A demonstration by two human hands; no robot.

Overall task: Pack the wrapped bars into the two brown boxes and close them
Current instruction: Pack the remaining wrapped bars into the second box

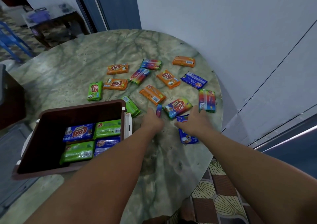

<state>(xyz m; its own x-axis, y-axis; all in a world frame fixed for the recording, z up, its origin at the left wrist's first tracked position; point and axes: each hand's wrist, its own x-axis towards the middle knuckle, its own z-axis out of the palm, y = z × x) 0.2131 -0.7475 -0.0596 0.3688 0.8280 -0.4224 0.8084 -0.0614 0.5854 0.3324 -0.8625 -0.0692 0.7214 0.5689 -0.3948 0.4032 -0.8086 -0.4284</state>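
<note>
One open brown box [82, 106] stands at the table's near left, with two blue and two green wrapped bars [78, 132] lying flat inside. Several loose bars in orange [152, 95], green [94, 91], blue [194, 80] and rainbow wrappers [177, 107] are scattered across the table's far half. My left hand [151, 120] is just right of the box and grips a rainbow bar [159, 110] that stands on its edge. My right hand [195, 122] lies spread over a blue bar [188, 138]. Its fingertips reach the near end of another rainbow bar [206, 100].
The round marble-patterned table [72, 72] sits against a pale wall [223, 26] at the right and back. A white latch piece [128, 126] hangs on the box's right wall. A green bar [132, 106] lies beside the box's far right corner. Patterned floor tiles [223, 198] show below right.
</note>
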